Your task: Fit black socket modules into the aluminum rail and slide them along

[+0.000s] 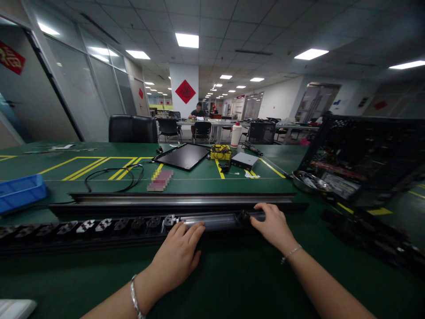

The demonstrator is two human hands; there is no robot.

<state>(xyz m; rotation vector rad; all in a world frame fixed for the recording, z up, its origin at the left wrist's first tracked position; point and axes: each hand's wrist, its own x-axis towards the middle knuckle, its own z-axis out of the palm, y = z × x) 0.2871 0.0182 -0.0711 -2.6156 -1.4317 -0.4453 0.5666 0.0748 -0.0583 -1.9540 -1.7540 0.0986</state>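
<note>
A long black power strip (99,227) with several sockets lies across the green table in front of me. My left hand (179,257) rests on its front edge, fingers curled over a clear tube-like section (215,220) near the middle. My right hand (274,223) grips the right end of that section, fingers wrapped round the strip. Just behind it runs a long metal rail (182,198), parallel to the strip.
A blue bin (20,191) sits at the left edge. Behind the rail are a black cable (113,177), a dark flat panel (184,156), a yellow box (221,152) and a white bottle (236,134). A black crate (361,159) and metal bowl (307,180) stand at right. A person sits far back.
</note>
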